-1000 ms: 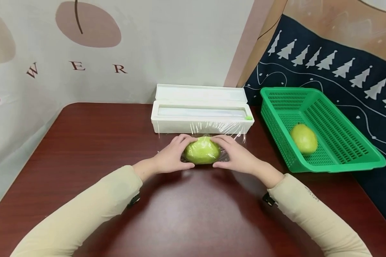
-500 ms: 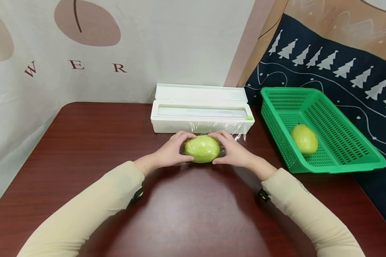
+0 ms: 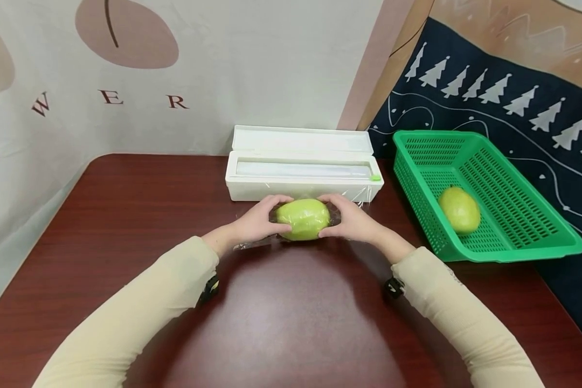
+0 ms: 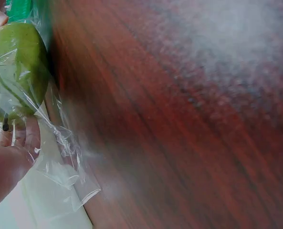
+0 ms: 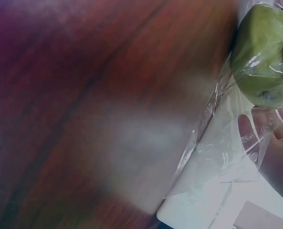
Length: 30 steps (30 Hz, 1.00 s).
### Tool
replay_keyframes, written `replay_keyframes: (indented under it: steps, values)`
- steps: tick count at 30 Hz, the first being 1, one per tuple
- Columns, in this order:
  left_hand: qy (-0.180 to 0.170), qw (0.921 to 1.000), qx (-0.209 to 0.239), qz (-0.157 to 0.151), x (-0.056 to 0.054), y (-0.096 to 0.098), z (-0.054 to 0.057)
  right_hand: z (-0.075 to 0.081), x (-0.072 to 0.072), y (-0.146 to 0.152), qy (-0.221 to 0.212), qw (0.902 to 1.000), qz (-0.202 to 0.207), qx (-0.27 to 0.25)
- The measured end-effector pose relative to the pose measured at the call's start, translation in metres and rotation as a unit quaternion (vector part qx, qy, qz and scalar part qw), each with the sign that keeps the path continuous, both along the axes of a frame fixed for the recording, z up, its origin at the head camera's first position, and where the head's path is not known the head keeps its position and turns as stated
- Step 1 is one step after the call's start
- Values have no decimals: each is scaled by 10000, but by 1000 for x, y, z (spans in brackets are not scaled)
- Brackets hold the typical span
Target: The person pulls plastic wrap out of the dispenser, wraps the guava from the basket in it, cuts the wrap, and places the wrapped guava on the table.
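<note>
In the head view we are holding a green pear (image 3: 303, 219) with both hands, its long axis lying crosswise, roughly from nine o'clock to three. The left hand (image 3: 259, 221) is gripping it from nine o'clock and the right hand (image 3: 353, 222) from three, thumbs resting on the near side and fingers cupping the far side, so neither hand is sitting nearer the fruit than the other. In the wrist views we are seeing the stem (image 4: 6, 126) pointing toward the left palm and the dimpled end (image 5: 265, 97) facing the right. Clear film (image 4: 60, 167) is covering the pear and trailing loosely about both hands, though we are not making out all its edges. A white box (image 3: 291, 190) is sitting just beyond at twelve o'clock, lid (image 3: 300, 140) standing raised, its length running nearly parallel with the fruit. Out at three o'clock a green basket (image 3: 524, 215) is holding a second pear (image 3: 459, 210), with the right hand lying nearer to it. We are judging that any folding or turning is hinging on that crosswise axis, since each grip is covering one end; whether the pear is touching the bench (image 3: 271, 323) we are unable to tell.
</note>
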State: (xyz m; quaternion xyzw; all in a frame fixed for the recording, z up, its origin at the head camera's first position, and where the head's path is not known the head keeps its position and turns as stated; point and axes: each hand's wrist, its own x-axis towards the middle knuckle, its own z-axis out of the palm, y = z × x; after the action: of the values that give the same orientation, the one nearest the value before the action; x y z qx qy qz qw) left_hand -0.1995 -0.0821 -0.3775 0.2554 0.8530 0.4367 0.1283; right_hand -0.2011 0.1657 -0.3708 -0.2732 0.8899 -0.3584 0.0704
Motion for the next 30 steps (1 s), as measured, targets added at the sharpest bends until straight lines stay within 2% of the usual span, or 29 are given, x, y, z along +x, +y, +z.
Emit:
replay_keyframes:
  steps: [9,12,18,30]
  values:
    - [-60,9999,-135,54,-7,1,3,2,-5,2,-509,9985,-219,-40]
    - [-251,9996,-104,104,-8,1,5,2,-7,2,-653,9974,-315,-20]
    - [-460,9984,-14,338,-9,1,5,0,-13,4,-678,9964,-507,32]
    - [-355,9981,-293,419,-13,0,5,-5,-19,6,-662,9966,-438,-199]
